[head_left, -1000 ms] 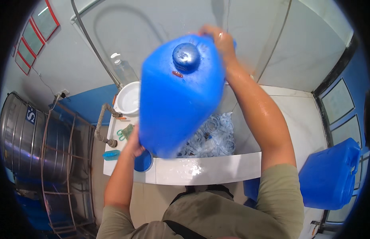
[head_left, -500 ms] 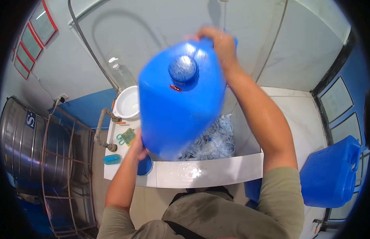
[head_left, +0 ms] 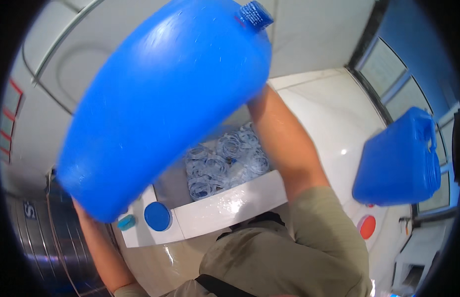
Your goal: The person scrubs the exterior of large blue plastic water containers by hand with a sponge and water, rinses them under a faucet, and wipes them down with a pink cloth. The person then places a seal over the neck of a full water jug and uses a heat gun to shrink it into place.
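A big blue plastic jerrycan [head_left: 160, 99] is held up at a tilt over the sink, its blue screw cap [head_left: 256, 16] toward the upper right. My left hand [head_left: 83, 212] supports its lower left end; the fingers are hidden beneath it. Behind its right side my right forearm [head_left: 289, 143] reaches up, with the hand out of sight. Below, in the white-edged sink [head_left: 235, 200], lies a heap of pale, translucent plastic rings [head_left: 227, 161], partly covered by the jerrycan.
On the sink's left ledge lie a round blue lid [head_left: 158, 216] and a small teal item [head_left: 126, 222]. Another blue jerrycan [head_left: 398, 158] stands at right on the white surface, near a red round lid [head_left: 367, 226]. A steel tank [head_left: 34, 227] is at left.
The jerrycan has swung left and tipped, turning its cap from facing me to the upper right. My left hand moved left with its base. My view has also shifted.
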`<state>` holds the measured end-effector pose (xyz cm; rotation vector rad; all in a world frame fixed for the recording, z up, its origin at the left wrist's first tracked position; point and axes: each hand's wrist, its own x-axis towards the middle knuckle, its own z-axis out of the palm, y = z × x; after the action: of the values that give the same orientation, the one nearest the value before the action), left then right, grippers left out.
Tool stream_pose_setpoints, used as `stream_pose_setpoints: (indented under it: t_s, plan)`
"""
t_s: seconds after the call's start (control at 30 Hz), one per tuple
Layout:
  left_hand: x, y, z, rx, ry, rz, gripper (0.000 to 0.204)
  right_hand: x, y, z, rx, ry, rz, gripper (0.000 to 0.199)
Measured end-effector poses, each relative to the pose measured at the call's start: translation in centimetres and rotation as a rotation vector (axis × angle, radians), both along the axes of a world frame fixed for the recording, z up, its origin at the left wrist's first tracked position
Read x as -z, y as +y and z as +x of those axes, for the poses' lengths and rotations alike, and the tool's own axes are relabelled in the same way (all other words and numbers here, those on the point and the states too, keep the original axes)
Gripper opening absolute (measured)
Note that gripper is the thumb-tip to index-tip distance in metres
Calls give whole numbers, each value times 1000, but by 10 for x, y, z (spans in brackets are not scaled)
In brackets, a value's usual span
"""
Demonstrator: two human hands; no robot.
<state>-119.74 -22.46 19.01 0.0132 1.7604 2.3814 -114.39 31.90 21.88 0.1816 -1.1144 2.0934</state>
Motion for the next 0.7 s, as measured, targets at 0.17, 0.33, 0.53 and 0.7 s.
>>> stream_pose_setpoints:
  t_s: [0.17,0.33,0.53,0.7]
  plan:
    - [26,34,0,239,-89,-176,76,111,-9,-8,-176,-117,-512,15]
    - [18,96,43,249,-249,-237,81,218,-52,16,-276,-251,-793,14]
    - [-17,61,32,363,-61,-289,73,247,-100,4,-358,-241,-911,13]
    - [-48,66,38,406,29,-209,64,238,-109,-7,-376,-182,-910,12]
